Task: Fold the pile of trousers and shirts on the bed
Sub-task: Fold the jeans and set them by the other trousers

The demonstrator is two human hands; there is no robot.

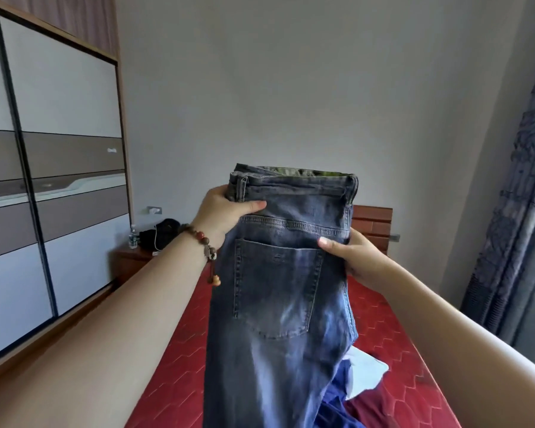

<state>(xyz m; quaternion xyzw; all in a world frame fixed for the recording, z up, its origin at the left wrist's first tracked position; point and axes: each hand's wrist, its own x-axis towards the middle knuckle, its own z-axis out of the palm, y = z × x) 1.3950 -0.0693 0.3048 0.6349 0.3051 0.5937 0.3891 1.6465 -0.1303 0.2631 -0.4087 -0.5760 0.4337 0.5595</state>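
Hanging jeans (278, 288), waistband up, legs down

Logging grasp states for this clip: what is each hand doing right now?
Left hand: grips the jeans at the waistband, thumb on the front.
Right hand: grips the jeans' other edge, below the waistband, thumb on the front.
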